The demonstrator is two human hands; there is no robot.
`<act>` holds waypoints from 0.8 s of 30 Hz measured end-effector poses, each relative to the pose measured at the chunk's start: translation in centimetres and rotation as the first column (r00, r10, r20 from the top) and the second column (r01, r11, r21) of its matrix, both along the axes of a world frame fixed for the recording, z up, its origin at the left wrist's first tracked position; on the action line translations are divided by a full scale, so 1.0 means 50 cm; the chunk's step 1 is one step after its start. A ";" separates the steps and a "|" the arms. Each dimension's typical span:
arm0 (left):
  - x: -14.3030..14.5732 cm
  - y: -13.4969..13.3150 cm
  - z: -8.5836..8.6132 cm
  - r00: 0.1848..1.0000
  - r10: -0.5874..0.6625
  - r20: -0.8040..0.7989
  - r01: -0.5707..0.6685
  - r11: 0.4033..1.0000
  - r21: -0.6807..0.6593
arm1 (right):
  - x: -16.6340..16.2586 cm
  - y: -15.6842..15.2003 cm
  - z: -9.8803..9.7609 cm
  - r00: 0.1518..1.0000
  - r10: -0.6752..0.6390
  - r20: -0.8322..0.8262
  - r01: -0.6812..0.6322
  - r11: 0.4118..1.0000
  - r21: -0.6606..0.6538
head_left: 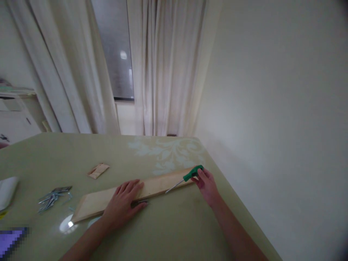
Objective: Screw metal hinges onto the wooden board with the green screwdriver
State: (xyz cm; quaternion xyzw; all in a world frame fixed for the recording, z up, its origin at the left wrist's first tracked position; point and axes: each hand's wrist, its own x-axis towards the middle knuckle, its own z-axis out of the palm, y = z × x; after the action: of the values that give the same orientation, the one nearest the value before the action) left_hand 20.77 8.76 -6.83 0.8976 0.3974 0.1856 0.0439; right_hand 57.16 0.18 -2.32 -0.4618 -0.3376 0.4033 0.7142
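Observation:
A long, pale wooden board [163, 183] lies at a slant across the green table. My left hand [125, 199] rests flat on its middle, fingers stretched over the top face and thumb apart at the near edge. By that thumb, a small dark metal piece [141, 201] shows at the board's near side, partly hidden. Over the board's right end, my right hand [206, 183] grips a screwdriver [193, 173] by its green handle. Its metal shaft slants down to the left, the tip by the board's near edge; whether it touches anything I cannot tell.
Loose screws [50, 200] lie in a heap left of the board. Beyond it sits a small wooden piece [98, 170]. A white object [7, 192] and a blurred purple item [11, 240] are at the left edge. A wall [272, 108] borders the table's right side.

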 end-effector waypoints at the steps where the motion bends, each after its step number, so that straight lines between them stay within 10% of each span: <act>1: 0.009 0.000 -0.001 1.000 -0.017 0.006 0.017 1.000 0.003 | -0.002 0.003 -0.002 0.999 -0.031 -0.043 0.031 1.000 -0.002; 16: 0.097 -0.054 -0.011 0.894 -0.404 0.195 0.386 0.914 0.128 | -0.019 -0.008 -0.013 0.959 -0.016 -0.282 -0.034 0.984 -0.173; 24: 0.106 -0.094 0.027 0.728 0.074 0.681 0.332 0.832 -0.445 | -0.074 -0.039 0.037 0.822 0.477 -0.312 -0.534 0.835 -0.130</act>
State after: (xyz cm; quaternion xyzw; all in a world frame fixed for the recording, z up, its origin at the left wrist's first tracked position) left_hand 26.07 4.09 -5.47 0.7451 0.3231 0.3740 0.4479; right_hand 53.45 -1.76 -0.48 -0.3699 -0.3043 0.6709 0.5661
